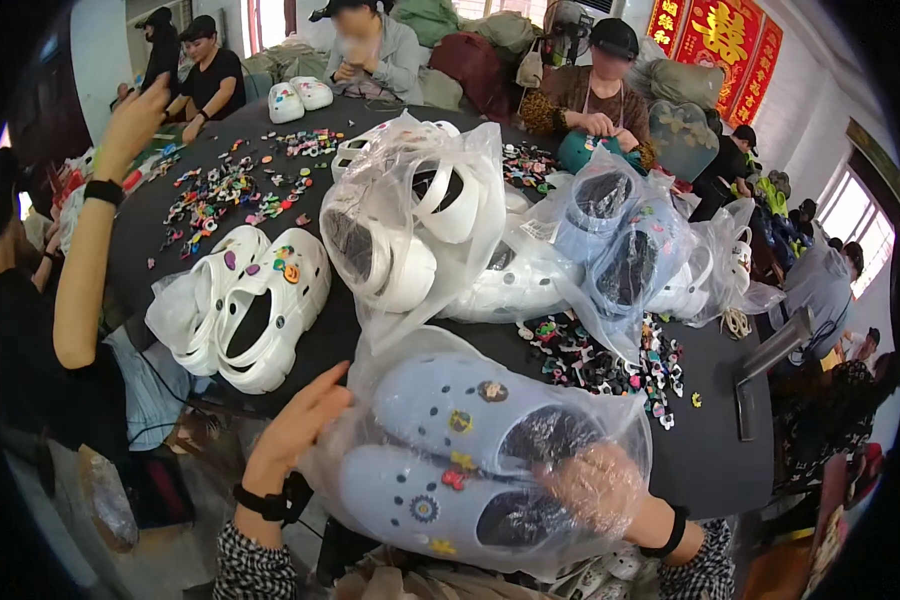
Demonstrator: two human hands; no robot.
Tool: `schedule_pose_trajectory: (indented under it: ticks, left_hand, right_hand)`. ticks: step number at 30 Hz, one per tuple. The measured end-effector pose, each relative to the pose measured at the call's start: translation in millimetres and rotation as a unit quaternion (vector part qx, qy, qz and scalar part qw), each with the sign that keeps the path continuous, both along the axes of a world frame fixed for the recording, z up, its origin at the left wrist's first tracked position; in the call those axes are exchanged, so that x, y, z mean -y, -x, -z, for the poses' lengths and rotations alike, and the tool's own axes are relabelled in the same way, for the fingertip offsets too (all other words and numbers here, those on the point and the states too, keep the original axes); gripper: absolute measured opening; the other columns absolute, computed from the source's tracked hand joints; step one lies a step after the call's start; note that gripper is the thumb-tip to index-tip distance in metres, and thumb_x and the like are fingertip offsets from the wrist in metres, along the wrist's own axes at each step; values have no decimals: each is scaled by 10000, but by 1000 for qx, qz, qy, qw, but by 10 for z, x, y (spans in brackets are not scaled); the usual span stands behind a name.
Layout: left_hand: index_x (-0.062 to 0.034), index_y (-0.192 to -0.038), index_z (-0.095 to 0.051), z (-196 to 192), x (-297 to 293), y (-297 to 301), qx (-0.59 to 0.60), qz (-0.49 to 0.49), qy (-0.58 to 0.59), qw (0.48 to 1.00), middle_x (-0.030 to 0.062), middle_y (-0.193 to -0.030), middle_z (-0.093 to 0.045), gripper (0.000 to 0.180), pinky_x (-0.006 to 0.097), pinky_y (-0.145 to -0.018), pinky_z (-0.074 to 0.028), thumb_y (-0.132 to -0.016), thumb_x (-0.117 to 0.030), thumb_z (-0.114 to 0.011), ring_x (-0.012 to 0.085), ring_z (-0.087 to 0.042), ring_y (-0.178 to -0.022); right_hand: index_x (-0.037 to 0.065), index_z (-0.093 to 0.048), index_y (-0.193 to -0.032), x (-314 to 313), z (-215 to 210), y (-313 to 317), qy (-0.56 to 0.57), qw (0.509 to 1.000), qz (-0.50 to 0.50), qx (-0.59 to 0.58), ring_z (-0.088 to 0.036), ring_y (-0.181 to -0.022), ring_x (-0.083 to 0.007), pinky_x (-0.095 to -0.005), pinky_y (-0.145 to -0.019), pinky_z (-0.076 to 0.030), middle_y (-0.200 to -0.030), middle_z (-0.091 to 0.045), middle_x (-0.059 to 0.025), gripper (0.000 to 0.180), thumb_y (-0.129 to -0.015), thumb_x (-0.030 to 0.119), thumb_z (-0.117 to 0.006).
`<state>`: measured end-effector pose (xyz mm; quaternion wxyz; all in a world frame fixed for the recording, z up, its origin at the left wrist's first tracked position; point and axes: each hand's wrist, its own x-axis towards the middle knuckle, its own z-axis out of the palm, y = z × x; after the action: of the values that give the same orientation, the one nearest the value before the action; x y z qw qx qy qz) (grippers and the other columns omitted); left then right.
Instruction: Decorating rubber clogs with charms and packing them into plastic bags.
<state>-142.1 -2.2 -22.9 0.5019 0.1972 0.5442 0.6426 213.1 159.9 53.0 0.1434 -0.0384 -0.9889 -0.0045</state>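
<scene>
At the near edge of a dark round table (710, 440), the person's right hand (598, 487) is inside a clear plastic bag (610, 420) that holds a pair of light blue clogs (450, 450) studded with small charms. The left hand (300, 420) rests with its fingers spread against the bag's left side. Just left of it lies a pair of white clogs (255, 300) with charms, not bagged. Farther in stand more bagged clogs, white (400, 230) and blue (620, 250). Small colourful charms (220, 190) are scattered at the far left, with another heap (610, 365) to the right. Other people sit around the far side.
</scene>
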Motion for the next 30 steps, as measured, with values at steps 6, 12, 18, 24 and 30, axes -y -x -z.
schedule_pose_trajectory:
  ticks: [6,12,18,24,30]
  left_hand:
    - [-14,-1080,-670,-31,-147,-130,-226,4,21,974,-66,-825,-582,205,202,-616,-379,-970,-181,-629,28,-476,-707]
    - [-28,-1058,-689,-192,-116,-58,-189,-134,-61,971,-77,-799,-587,169,177,-592,-352,-974,-154,-615,3,-469,-678]
    - [-22,-1023,-678,-187,22,41,-214,-152,-36,964,-72,-837,-620,140,175,-640,-383,-981,-125,-594,-9,-503,-721]
    - [-25,-1034,-666,-485,-7,-148,-176,-223,-100,954,-56,-860,-602,141,194,-728,-423,-982,-136,-598,23,-512,-777]
    - [-36,-1204,-561,-55,818,966,-301,-440,-98,840,46,-1135,-598,303,282,-910,-460,-1012,-271,-555,139,-573,-1007]
  right_hand:
    - [109,-684,-1195,-59,-80,-108,-14,1000,-4,15,-554,-768,-192,-354,-680,-449,-825,-558,7,453,-747,154,-632]
    - [96,-712,-1132,-85,-225,-428,55,996,70,11,-580,-829,-221,-368,-721,-446,-902,-632,-11,397,-736,103,-693]
    - [48,-647,-856,-84,-210,-753,101,981,165,5,-570,-820,-275,-407,-724,-446,-873,-624,-56,213,-658,70,-723]
    - [73,-691,-941,34,-253,-881,94,978,183,-13,-563,-793,-250,-384,-707,-444,-816,-603,-34,248,-698,100,-731]
    - [57,-707,-926,-58,-317,-1303,-8,967,254,4,-502,-709,-261,-384,-671,-412,-702,-504,-51,230,-697,38,-695]
